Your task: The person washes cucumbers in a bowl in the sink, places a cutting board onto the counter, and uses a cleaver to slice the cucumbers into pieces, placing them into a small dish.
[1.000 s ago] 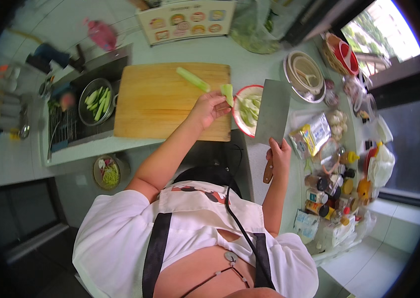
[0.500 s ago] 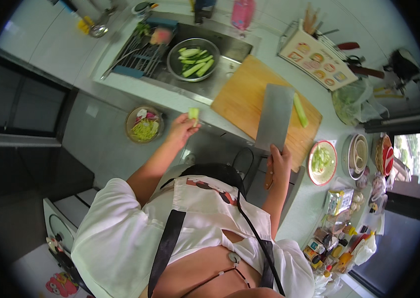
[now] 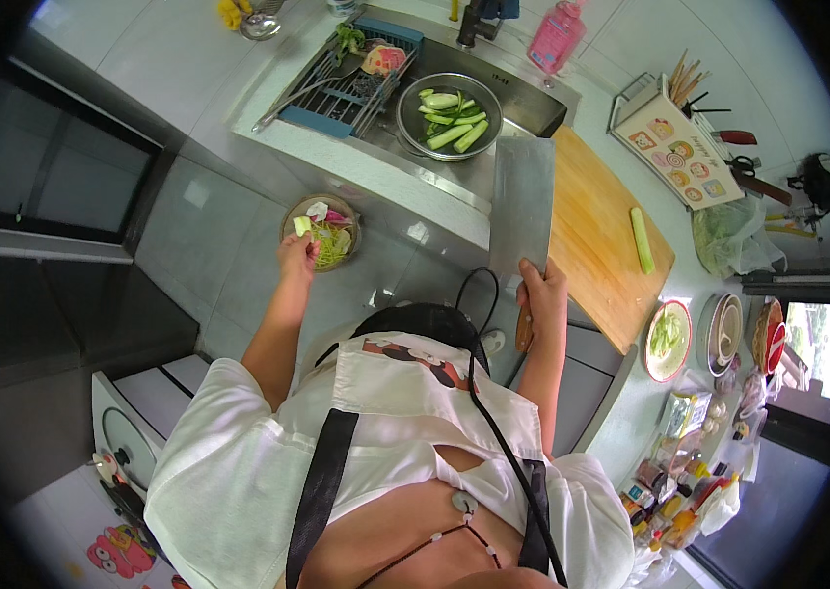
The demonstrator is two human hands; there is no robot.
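My left hand pinches a short pale-green vegetable piece over a round bin low by the floor. Green shreds and pink and white scraps lie in that bin. My right hand grips the wooden handle of a cleaver, its broad blade pointing away from me, in front of the wooden cutting board's left edge. On the cutting board lies one long green vegetable stalk. Several similar green pieces rest in a metal bowl in the sink.
A blue-edged drying rack spans the sink's left side. Along the right counter stand a red-rimmed plate of cut greens, stacked bowls and several seasoning bottles. A knife holder and a pink soap bottle stand at the back.
My left hand has moved left with the vegetable piece, from the counter's front edge to above the bin. The cleaver has shifted off to the board's left edge. The view has turned left.
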